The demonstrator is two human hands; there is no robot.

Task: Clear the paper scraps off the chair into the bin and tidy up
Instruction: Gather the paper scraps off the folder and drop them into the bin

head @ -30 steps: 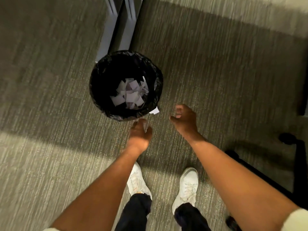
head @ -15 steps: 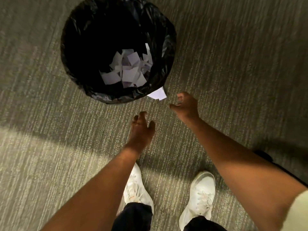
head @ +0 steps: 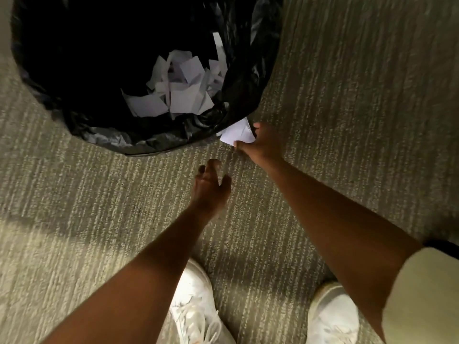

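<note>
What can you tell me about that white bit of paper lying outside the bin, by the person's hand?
The stray paper scrap is a small white piece, seemingly folded or layered, with creased edges. It sits on the carpet right against the bin's near side, outside the black liner. The right hand pinches its near edge between thumb and fingers. The left hand hangs open nearby, not touching it. Whether it has left the floor is unclear.

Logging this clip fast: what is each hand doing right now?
Left hand: open, holding nothing.
Right hand: fingers pinching the paper scrap beside the bin.
</note>
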